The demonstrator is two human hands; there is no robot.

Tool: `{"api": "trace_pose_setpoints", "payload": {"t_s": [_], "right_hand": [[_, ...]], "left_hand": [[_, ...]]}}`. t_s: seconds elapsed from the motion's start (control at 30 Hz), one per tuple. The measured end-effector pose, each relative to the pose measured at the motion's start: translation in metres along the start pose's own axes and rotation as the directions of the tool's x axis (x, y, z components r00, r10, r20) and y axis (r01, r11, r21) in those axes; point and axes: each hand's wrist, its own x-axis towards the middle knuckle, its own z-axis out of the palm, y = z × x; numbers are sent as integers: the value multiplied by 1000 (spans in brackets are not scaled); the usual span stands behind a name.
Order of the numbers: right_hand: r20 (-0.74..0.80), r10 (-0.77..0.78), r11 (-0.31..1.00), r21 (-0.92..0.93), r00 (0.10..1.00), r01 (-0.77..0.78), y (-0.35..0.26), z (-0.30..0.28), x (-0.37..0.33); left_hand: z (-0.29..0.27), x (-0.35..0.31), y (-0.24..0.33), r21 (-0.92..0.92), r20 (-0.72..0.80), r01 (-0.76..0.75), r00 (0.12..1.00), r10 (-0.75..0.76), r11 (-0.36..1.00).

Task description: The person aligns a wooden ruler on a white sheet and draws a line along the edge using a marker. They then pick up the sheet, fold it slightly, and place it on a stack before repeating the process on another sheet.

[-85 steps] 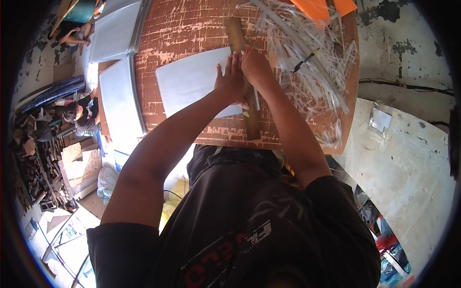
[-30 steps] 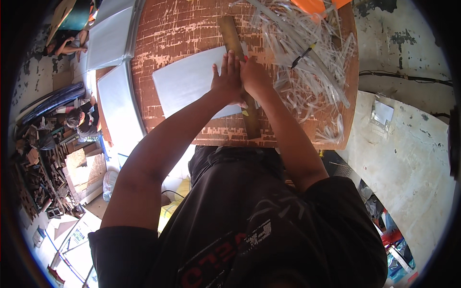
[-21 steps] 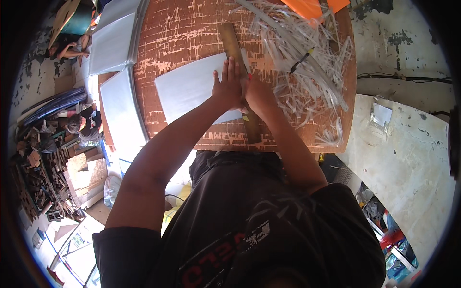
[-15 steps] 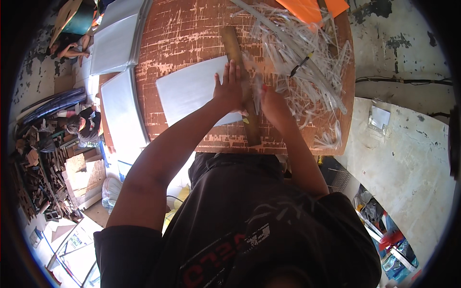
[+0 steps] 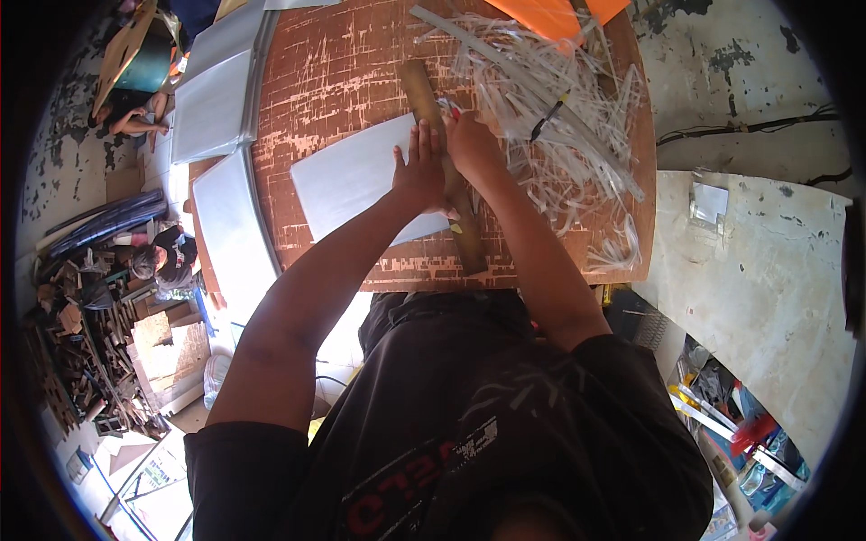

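Note:
A stack of whitish plastic sheets [image 5: 347,167] lies on the scored brown tabletop [image 5: 334,77]. Across its right edge rests a long, flat wooden straightedge [image 5: 419,90], pointing away from me and tilted slightly left. My left hand [image 5: 421,176] presses down on the sheets and the straightedge, fingers stretched out and a little apart. On the straightedge's right side, near its far half, my right hand [image 5: 474,149] is closed around a small red cutter [image 5: 455,114], mostly covered by the fingers. Its blade cannot be made out.
Clear plastic strips [image 5: 577,171] pile up at the right, with a black pen-like tool [image 5: 548,119] and a long pale bar [image 5: 532,99] on them. Stacked sheets [image 5: 233,212] line the left edge. Orange material [image 5: 541,18] lies at the far right. Another person [image 5: 167,257] is at the left.
My right hand has moved away from me along the straightedge, to its far half. My left hand still presses in the same place. The whole view has shifted slightly.

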Motion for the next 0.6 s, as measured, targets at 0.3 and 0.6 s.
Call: {"api": "trace_pose_setpoints", "payload": {"t_s": [0.3, 0.6], "right_hand": [[116, 88, 995, -65, 989, -80, 10, -4, 3], [70, 28, 998, -58, 997, -24, -10, -2, 0]], "left_hand": [[1, 1, -1, -12, 0, -8, 1000, 8, 1000], [2, 0, -1, -19, -10, 2, 1000, -2, 1000]]}}
